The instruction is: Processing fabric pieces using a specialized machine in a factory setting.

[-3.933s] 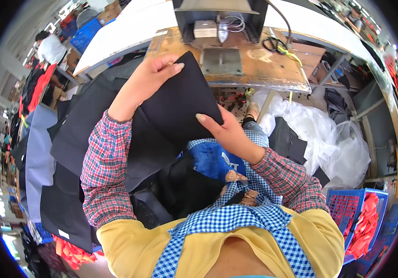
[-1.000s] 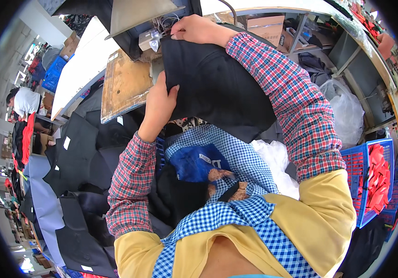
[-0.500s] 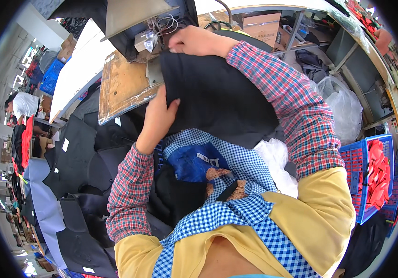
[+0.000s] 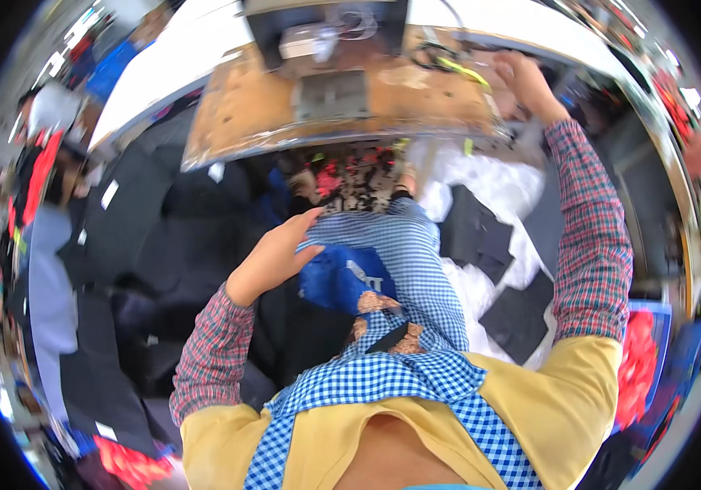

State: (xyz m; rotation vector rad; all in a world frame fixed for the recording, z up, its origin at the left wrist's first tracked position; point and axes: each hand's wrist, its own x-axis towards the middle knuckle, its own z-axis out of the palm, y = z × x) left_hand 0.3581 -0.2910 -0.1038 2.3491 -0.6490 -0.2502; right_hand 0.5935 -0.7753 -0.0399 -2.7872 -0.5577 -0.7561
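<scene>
My left hand (image 4: 273, 253) is held above my lap, thumb and fingers apart, with nothing in it. My right hand (image 4: 528, 86) is stretched out past the right end of a worn wooden worktop (image 4: 240, 98); it is smeared by motion, but its fingers look loosely apart and I make out nothing in them. A machine with a dark housing (image 4: 265, 41) stands on the worktop, and a grey metal plate (image 4: 332, 96) is set into the wood before it. Black cloth pieces (image 4: 475, 233) lie to the right of my legs on white plastic sheeting (image 4: 510, 184).
A large heap of black cloth pieces (image 4: 150, 261) with small white tags fills the left side. A blue crate holding red pieces (image 4: 640, 367) stands at the right. Dark cords with a yellow-green strip (image 4: 463, 72) lie on the worktop. Scraps litter the floor (image 4: 359, 175) under it.
The black cloth that both hands held at the machine is out of them. My right hand has moved right, my left hand down toward my lap. The view has shifted, baring the worktop and floor.
</scene>
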